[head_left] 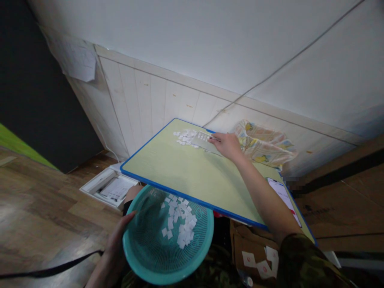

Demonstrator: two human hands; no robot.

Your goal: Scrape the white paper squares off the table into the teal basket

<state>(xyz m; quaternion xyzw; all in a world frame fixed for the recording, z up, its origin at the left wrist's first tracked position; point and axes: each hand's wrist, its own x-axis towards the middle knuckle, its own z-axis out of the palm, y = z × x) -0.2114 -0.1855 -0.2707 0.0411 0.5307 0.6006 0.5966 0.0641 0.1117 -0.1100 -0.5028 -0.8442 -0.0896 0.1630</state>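
My left hand (119, 236) grips the left rim of a teal plastic colander (207, 240), held under the near edge of the table. Inside it lie many small white square pieces (187, 224), mostly toward the right. Over the far side of the pale yellow-green tabletop (168, 160), my right hand (225, 145) is closed on a flat greyish plate (201, 137) with rows of small light squares on it; its exact kind is unclear. The plate's left end meets a loose heap of small white pieces (183, 136). My right fingertips are partly hidden.
A patterned cloth bin (264, 146) stands at the table's back right, and a phone (283, 200) lies near the right edge. Below are a cardboard box (240, 240) with white cards and an open white box (103, 186) on the floor. A cable (285, 64) crosses the wall.
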